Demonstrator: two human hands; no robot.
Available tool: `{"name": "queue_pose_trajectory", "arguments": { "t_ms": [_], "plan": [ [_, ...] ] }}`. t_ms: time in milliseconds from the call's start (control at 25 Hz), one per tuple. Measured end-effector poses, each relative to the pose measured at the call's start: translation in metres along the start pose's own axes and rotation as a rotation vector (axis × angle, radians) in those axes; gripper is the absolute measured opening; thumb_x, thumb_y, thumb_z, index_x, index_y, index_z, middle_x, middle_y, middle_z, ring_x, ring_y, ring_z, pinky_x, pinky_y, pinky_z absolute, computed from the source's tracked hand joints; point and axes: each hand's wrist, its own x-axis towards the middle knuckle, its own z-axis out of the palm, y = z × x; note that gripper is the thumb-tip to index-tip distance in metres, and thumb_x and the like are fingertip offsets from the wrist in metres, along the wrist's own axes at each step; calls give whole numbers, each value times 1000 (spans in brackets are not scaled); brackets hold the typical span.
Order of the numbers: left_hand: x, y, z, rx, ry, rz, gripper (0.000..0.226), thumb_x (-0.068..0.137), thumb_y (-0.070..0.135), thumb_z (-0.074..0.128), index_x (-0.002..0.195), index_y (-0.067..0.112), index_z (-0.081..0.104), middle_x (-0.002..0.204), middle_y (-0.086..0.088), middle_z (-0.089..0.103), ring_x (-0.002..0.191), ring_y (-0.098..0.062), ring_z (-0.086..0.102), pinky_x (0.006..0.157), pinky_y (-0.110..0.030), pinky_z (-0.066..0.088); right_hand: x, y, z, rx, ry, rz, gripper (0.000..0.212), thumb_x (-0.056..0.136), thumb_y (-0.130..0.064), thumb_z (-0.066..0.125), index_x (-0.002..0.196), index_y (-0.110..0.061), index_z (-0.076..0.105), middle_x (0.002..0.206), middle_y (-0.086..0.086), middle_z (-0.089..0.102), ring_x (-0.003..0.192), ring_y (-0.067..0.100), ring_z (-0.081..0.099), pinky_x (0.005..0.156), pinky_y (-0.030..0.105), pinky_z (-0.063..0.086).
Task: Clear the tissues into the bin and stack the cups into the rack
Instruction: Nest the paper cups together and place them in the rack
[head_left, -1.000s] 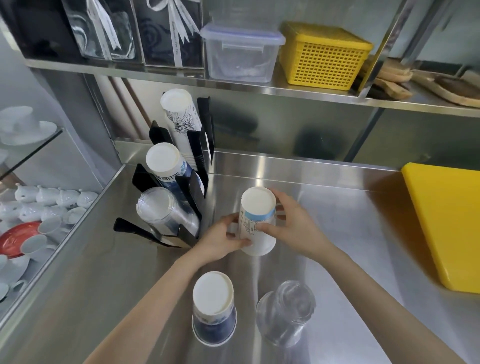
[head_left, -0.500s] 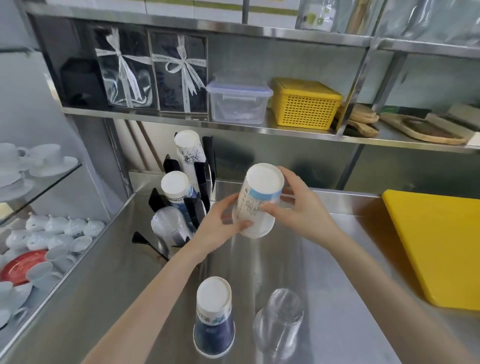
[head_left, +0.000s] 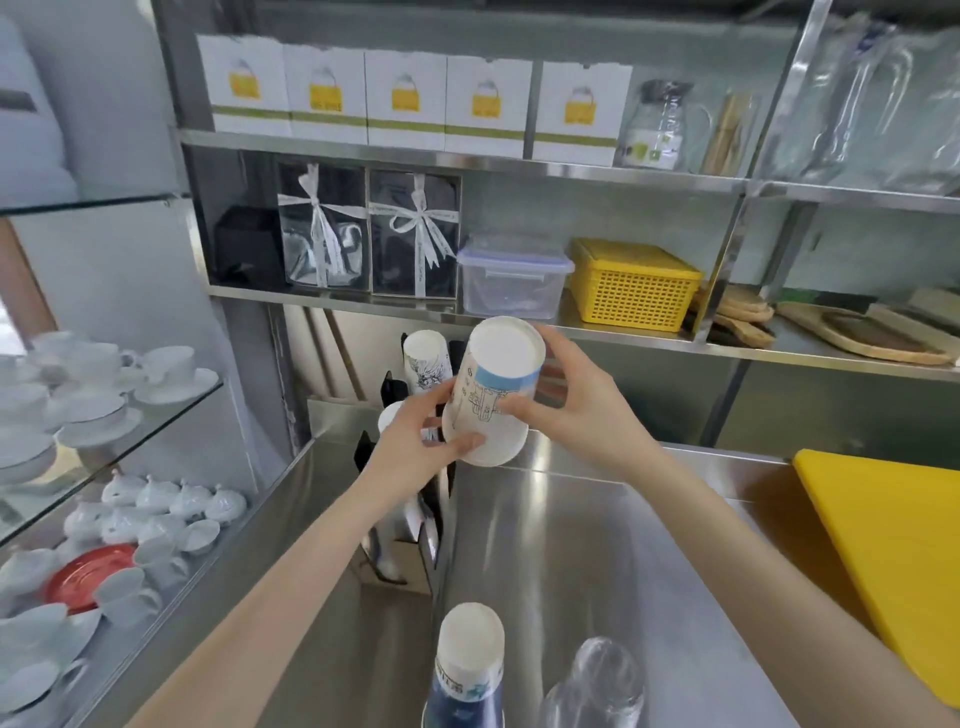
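Note:
A white paper cup (head_left: 491, 389) with a light blue band is held upside down and tilted, above the steel counter. My left hand (head_left: 415, 441) grips its rim from the left and my right hand (head_left: 576, 410) holds its side from the right. Behind my left hand stands the black cup rack (head_left: 436, 499), mostly hidden, with a stack of white printed cups (head_left: 426, 358) sticking out of its top slot. Near the bottom edge stand an upturned dark blue paper cup (head_left: 467, 670) and an upturned clear plastic cup (head_left: 597, 686). No tissues or bin are in view.
A yellow cutting board (head_left: 893, 561) lies at the right of the counter (head_left: 571, 561). The shelf above carries a clear lidded box (head_left: 511, 280) and a yellow basket (head_left: 631, 283). White porcelain cups and saucers (head_left: 93, 395) fill glass shelves on the left.
Both hands have lifted the white cup off the counter and raised it higher, level with the rack's top. My view has tilted upward, showing more shelves.

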Motion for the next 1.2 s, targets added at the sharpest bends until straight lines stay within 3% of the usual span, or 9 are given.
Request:
{"name": "queue_pose_trajectory", "arguments": {
  "t_ms": [120,280,440,600,680,880,1040,1200],
  "plan": [
    [22,3,-26,47,36,30,65,78,22,68,134,24,36,126,5,46,112,-15,47,90,-30,41,31,-11,7,-14,3,-65,66,75,-23,70,129,-33,34,131,-3,48,108,5,44,90,23,42],
    [58,4,-57,90,71,65,64,78,21,67,134,23,36,125,3,48,107,-13,45,89,-29,37,79,-18,21,-40,30,-107,67,75,-25,70,131,-31,33,128,-5,47,109,5,41,89,26,42],
    [103,-11,-78,145,52,60,66,77,27,68,135,25,35,137,-5,47,116,-24,50,102,-42,41,126,-7,38,-76,41,-99,70,75,-26,70,132,-31,31,138,-1,44,123,16,44,99,40,43],
    [142,-32,-84,133,46,29,68,76,30,68,135,28,34,137,-3,48,118,-27,51,104,-50,40,166,11,51,-108,28,-80,71,74,-27,71,132,-31,31,137,1,46,123,18,45,98,41,43],
    [157,-44,-83,107,42,9,68,76,29,69,135,28,34,136,-3,49,117,-27,51,103,-45,41,180,21,57,-113,13,-68,72,74,-26,71,133,-30,30,137,1,46,122,17,45,99,40,44],
    [169,-66,-74,101,-22,41,58,81,18,65,132,22,38,111,13,50,98,-12,52,79,-20,41,190,45,71,-96,-21,-31,69,75,-25,69,133,-27,32,134,1,48,118,15,46,96,36,44],
    [172,-88,-73,207,-56,-2,59,79,24,66,132,24,39,117,6,54,100,-13,52,91,-31,42,186,62,86,-46,-58,12,65,76,-20,69,130,-26,35,133,1,50,111,10,47,93,30,44],
    [169,-93,-69,312,-61,9,60,80,25,66,132,18,38,130,-4,53,101,-9,46,89,-25,37,182,73,96,-49,-72,47,66,76,-19,69,131,-25,35,133,3,50,118,18,49,99,34,44]
  ]
}}
